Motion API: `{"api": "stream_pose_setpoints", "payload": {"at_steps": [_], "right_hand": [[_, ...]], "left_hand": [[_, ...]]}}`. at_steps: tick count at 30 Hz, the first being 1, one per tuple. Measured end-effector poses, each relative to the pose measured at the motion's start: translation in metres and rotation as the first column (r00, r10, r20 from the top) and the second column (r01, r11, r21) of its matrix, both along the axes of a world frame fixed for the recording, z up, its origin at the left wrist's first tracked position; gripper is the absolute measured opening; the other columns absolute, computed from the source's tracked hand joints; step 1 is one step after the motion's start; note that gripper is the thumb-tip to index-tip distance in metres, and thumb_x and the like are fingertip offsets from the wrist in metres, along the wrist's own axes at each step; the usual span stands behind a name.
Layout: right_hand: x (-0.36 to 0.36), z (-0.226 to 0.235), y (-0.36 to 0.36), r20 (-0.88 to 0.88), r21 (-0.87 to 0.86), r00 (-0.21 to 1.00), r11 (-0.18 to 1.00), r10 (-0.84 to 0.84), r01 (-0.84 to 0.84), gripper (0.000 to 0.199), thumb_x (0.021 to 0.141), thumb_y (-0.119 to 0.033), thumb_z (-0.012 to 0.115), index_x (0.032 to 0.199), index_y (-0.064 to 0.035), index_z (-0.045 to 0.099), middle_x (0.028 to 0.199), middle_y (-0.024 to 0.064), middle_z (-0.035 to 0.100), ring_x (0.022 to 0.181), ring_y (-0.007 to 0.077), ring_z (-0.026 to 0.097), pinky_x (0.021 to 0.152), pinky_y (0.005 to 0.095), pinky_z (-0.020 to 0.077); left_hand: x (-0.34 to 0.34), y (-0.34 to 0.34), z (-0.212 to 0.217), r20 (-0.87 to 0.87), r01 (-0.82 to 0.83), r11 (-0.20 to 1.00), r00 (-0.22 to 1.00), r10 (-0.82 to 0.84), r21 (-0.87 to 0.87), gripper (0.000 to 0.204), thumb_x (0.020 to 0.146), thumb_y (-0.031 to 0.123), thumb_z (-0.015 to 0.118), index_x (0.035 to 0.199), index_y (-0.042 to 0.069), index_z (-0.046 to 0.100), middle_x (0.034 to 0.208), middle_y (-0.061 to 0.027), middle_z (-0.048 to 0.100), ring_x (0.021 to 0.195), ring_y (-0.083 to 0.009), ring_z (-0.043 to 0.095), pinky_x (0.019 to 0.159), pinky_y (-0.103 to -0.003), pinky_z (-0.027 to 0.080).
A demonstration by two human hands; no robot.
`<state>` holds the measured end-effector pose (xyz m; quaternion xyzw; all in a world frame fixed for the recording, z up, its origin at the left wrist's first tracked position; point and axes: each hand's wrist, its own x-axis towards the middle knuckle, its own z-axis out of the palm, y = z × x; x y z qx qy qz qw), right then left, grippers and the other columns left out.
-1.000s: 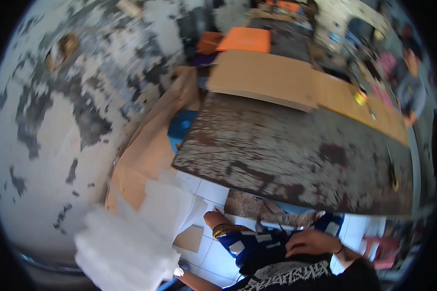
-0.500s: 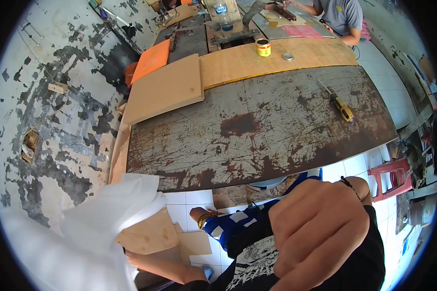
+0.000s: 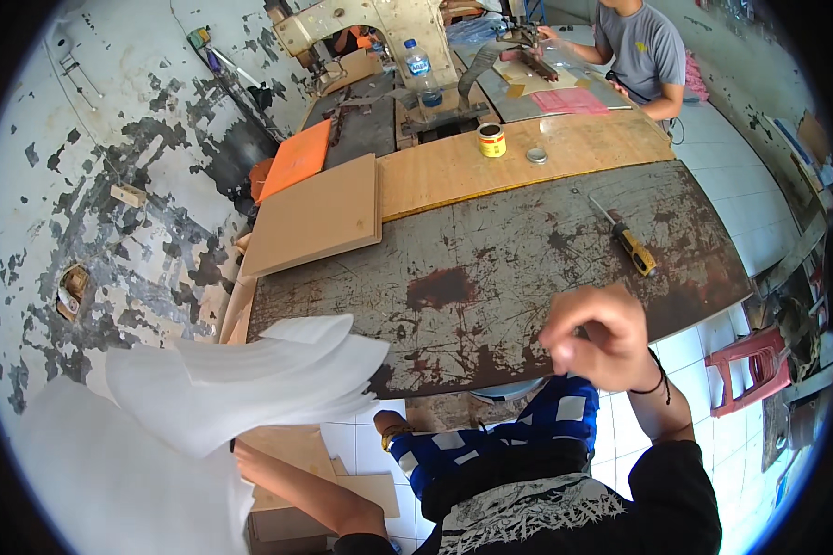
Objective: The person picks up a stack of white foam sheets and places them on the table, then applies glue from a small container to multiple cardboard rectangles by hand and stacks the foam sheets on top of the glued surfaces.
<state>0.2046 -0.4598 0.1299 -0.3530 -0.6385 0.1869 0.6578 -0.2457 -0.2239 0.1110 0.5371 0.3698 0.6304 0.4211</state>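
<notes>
A stack of thin white foam sheets [image 3: 250, 370] fans out at the lower left, its far end over the table's near left edge. My left hand [image 3: 247, 462] holds the stack from below. The sheets cover its fingers, so mostly wrist and forearm show. My right hand [image 3: 603, 338] hovers by the table's near edge, right of the middle. Its fingers are curled in and the thumb meets the index finger, with nothing visible between them. Beyond it on the scratched dark table [image 3: 518, 240] lies a screwdriver [image 3: 637, 250] with a yellow and black handle, apart from my hand.
Brown boards [image 3: 315, 217] lie at the table's left, beside an orange sheet [image 3: 296, 157]. An open yellow tin [image 3: 491, 143] and its lid [image 3: 537, 155] stand on a wooden strip. Behind are a water bottle [image 3: 422, 74], a sewing machine [image 3: 370, 23] and a co-worker [image 3: 643, 51]. A red stool [image 3: 750, 370] stands right.
My right hand has moved from close in front of me out to the table's near edge. The foam sheets have swung right, over the table's edge. The view has tilted up.
</notes>
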Motion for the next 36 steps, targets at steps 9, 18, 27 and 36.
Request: {"api": "stream_pose_setpoints", "payload": {"at_steps": [9,18,27,36], "right_hand": [[0.031,-0.083,0.039,-0.045,-0.422,0.992,0.903,-0.115,0.085,0.015,0.1,-0.016,0.067,0.107,-0.002,0.068,0.083,0.0015,0.069,0.074,0.0061,0.062,0.066,0.0242,0.0504],[-0.009,-0.13,0.071,-0.37,-0.601,0.923,0.73,0.106,-0.325,0.072,0.107,-0.059,0.036,0.159,-0.0104,0.024,0.15,0.0284,0.044,0.131,0.0332,0.055,0.099,0.0413,0.052],[-0.005,-0.046,0.125,-0.71,-0.255,0.704,0.922,0.026,-0.291,0.097,0.094,-0.084,0.022,0.164,-0.0218,-0.002,0.165,0.0271,0.013,0.148,0.0473,0.028,0.107,0.0687,0.0399],[0.061,-0.053,0.111,-0.619,-0.537,0.782,0.765,-0.072,-0.355,0.098,0.095,-0.081,0.028,0.164,-0.016,0.004,0.162,0.0321,0.017,0.144,0.05,0.033,0.1,0.0673,0.0479]], "left_hand": [[0.045,0.028,0.003,-0.167,0.249,0.945,0.944,-0.286,-0.211,0.073,0.093,0.04,0.065,0.149,-0.001,0.042,0.143,-0.019,0.055,0.126,-0.037,0.056,0.108,-0.051,0.046],[0.028,0.005,-0.027,-0.242,0.234,0.893,0.908,-0.343,-0.385,0.073,0.092,0.038,0.067,0.148,-0.002,0.042,0.142,-0.019,0.056,0.126,-0.0358,0.057,0.108,-0.05,0.046],[0.017,0.006,-0.021,-0.278,0.242,0.877,0.884,-0.376,-0.415,0.073,0.091,0.036,0.068,0.148,-0.002,0.042,0.141,-0.0189,0.056,0.125,-0.0345,0.057,0.107,-0.048,0.046],[0.013,0.022,-0.02,-0.318,0.261,0.862,0.851,-0.418,-0.435,0.074,0.09,0.034,0.07,0.148,-0.003,0.042,0.14,-0.0189,0.056,0.125,-0.0333,0.058,0.107,-0.047,0.047]]}}
